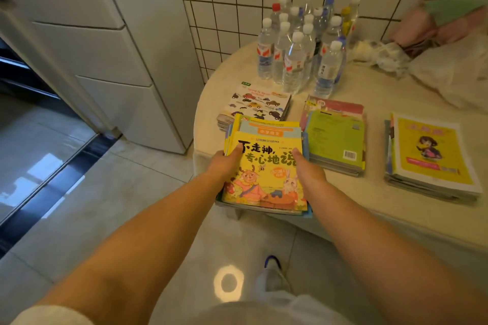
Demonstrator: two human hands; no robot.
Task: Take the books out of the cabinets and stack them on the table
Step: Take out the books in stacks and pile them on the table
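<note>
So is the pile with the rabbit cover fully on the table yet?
No. The rabbit-cover pile overhangs the table edge, gripped by both hands.

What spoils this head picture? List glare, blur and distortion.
Head view: a round lamp glare on the floor tiles; motion blur on the pink and green bundle at top right; wide-angle bending of the cabinet edges; the held book stack stays sharp.
</note>
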